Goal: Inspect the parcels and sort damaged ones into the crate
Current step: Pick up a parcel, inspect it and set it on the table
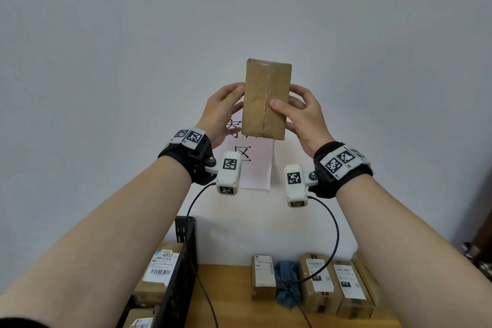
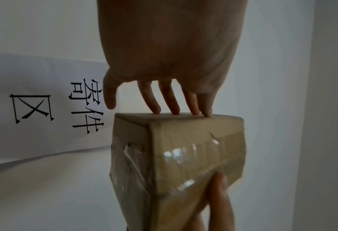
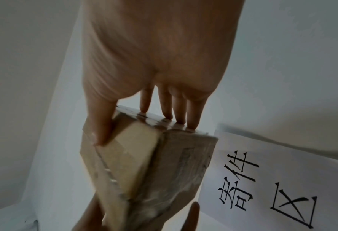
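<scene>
A: Where is the parcel?
B: The parcel [image 1: 266,100] is held upright in the air before the wall, above the worktop [image 1: 234,298]. It is a brown cardboard block wrapped in glossy, wrinkled clear tape, with a seam down its near face; no writing shows on it.
A: And the hands?
B: The left hand [image 1: 222,112] touches its left side with straight fingers [image 2: 170,100]. The right hand [image 1: 303,117] clasps the right side, thumb on the near face.
A: Anything readable around?
B: A white paper sign [image 1: 257,168] on the wall reads "寄件区". Below, a black crate [image 1: 183,271] holds a box labelled "4977" [image 1: 159,266]. More labelled cardboard parcels [image 1: 335,282] and a blue cloth [image 1: 288,285] stand along the wooden worktop.
</scene>
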The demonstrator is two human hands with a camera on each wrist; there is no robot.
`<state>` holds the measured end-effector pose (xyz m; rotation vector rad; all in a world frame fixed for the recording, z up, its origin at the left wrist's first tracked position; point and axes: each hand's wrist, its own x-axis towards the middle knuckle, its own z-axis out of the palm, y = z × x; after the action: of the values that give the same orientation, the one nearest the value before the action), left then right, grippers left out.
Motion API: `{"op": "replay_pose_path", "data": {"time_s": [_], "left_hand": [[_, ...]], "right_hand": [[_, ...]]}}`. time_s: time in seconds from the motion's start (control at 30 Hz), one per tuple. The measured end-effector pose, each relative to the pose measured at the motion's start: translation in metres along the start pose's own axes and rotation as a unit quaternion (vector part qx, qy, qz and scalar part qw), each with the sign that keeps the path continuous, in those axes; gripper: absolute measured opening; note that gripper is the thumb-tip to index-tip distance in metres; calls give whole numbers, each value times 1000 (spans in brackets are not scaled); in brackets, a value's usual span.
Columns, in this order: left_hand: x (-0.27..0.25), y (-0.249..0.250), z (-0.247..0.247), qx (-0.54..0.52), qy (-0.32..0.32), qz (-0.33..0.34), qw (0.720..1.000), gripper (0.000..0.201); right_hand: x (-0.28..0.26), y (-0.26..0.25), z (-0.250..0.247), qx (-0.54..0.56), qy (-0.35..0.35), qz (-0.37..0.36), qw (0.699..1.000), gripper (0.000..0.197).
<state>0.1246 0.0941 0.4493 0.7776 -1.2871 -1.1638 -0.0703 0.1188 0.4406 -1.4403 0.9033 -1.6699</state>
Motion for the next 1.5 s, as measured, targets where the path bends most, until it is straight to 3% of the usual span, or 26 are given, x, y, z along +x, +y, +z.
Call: {"op": "replay_pose_path", "data": {"time_s": [0.1,0.17,0.23,0.3,0.4,0.53,0.67,0.87,1.07,1.33,1.5], "left_hand": [[-2,5,-3,14,1,-45,999,54],[-5,7,-3,8,-64,-83,994,66],[-7,7,-3,-5,-110,-90,990,82],[-9,6,-3,-22,-107,-77,991,91],[-11,7,-1,-52,-59,-54,995,80],[-7,7,1,-20,15,-26,999,86],[-4,3,7,45,57,6,997,77],[-3,-1,3,35,57,-5,998,56],[-1,-4,5,31,50,4,998,53],[-2,-6,9,4,44,-3,999,32],[-4,-10,11,22,-28,-18,999,36]], "right_hand": [[-5,-4,1,21,-24,9,999,59],[-8,-6,3,33,-33,18,999,61],[-8,-6,3,46,-34,16,998,60],[-7,-6,0,61,-30,8,998,58],[-5,-6,-5,37,7,-27,999,57],[0,0,-9,-78,70,-89,990,35],[-4,9,-10,-59,43,-68,995,26],[-3,8,-9,-45,68,-55,995,33],[-2,8,-12,-43,73,-54,995,32],[5,9,-18,-6,118,-44,992,21],[9,5,-21,18,142,-53,988,18]]}}
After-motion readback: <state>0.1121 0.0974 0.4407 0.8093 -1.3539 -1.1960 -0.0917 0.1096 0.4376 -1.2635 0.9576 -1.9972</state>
